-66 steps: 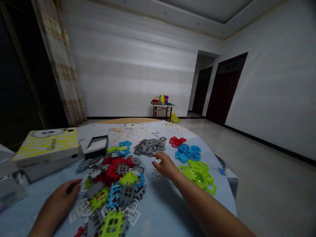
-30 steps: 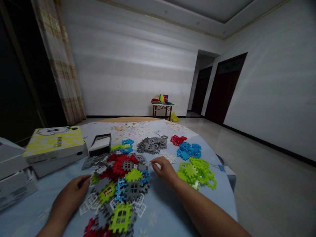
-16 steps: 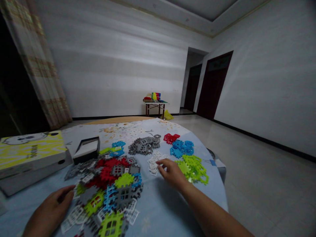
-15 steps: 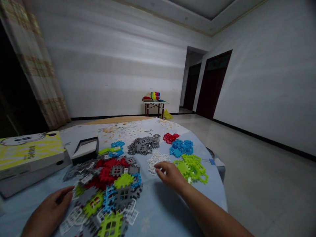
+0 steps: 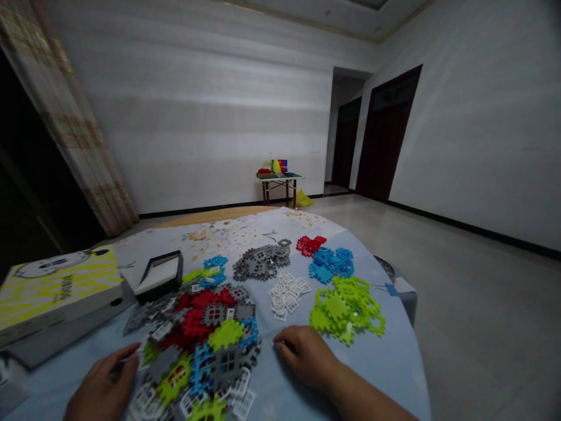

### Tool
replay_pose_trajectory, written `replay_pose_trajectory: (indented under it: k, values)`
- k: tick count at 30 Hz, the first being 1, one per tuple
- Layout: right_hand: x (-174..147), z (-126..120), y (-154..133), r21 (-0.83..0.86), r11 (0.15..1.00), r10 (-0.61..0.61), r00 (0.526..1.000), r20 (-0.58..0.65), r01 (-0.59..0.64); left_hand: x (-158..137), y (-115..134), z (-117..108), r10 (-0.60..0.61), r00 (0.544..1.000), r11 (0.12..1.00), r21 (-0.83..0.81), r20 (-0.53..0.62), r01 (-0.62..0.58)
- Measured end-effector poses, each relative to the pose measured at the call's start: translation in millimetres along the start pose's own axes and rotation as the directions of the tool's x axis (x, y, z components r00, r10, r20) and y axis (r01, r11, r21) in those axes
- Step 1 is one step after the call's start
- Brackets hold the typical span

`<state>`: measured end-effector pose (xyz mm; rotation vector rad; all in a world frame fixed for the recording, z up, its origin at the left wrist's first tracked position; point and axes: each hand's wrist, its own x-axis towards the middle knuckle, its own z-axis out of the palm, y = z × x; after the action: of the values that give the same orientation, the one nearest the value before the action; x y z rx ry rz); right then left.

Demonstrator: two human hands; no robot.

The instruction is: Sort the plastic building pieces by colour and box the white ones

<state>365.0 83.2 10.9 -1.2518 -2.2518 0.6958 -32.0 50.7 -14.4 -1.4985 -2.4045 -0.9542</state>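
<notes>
A mixed heap of interlocking plastic building pieces in red, grey, green, blue and white (image 5: 195,327) lies in front of me. At its near left edge is my left hand (image 5: 105,383), thumb and forefinger apart, with nothing visible between them. My right hand (image 5: 307,356) is over the cloth to the right of the heap, fingers loosely curled and no piece seen in them. Beyond it lies a pile of small white window pieces (image 5: 288,294). Green pieces (image 5: 346,310), blue pieces (image 5: 329,264), red pieces (image 5: 310,245) and grey pieces (image 5: 262,261) form separate piles.
A yellow and white box (image 5: 65,286) stands at the left, beside a black open box with a white inside (image 5: 160,273). A pale blue floral cloth (image 5: 272,386) covers the round table. Against the far wall is a small table (image 5: 280,178) with colourful items.
My right hand has drawn back toward me from the white pile, which is now uncovered. My left hand stays by the heap. The view has shifted slightly.
</notes>
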Motion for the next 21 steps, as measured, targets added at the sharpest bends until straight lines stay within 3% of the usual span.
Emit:
replay_pose_trajectory:
  k: [2,6,10,13,17,21]
  values:
    - [1,0,1,-0.007,1.000,-0.011,1.000,0.016,0.011,-4,13,-9,0.041,0.999,0.997,-0.067,0.026,-0.039]
    - [2,-1,2,-0.027,0.999,-0.044,0.998,0.038,0.045,-12,41,-27,0.180,0.983,0.978,-0.097,-0.043,-0.183]
    - [2,-3,2,-0.061,0.995,-0.081,0.996,0.045,0.083,-20,59,-28,0.345,0.932,0.930,-0.093,-0.113,-0.355]
    - [1,-3,4,-0.066,0.992,-0.103,0.993,0.051,0.106,-26,74,-26,0.435,0.894,0.890,-0.097,-0.105,-0.445]
    - [1,-2,6,-0.039,0.992,-0.118,0.991,0.059,0.121,-34,92,-31,0.444,0.892,0.886,-0.109,-0.082,-0.451]
    - [4,-2,-1,0.001,0.992,-0.123,0.992,-0.011,0.123,-34,88,-36,0.335,0.940,0.939,-0.059,-0.069,-0.340]
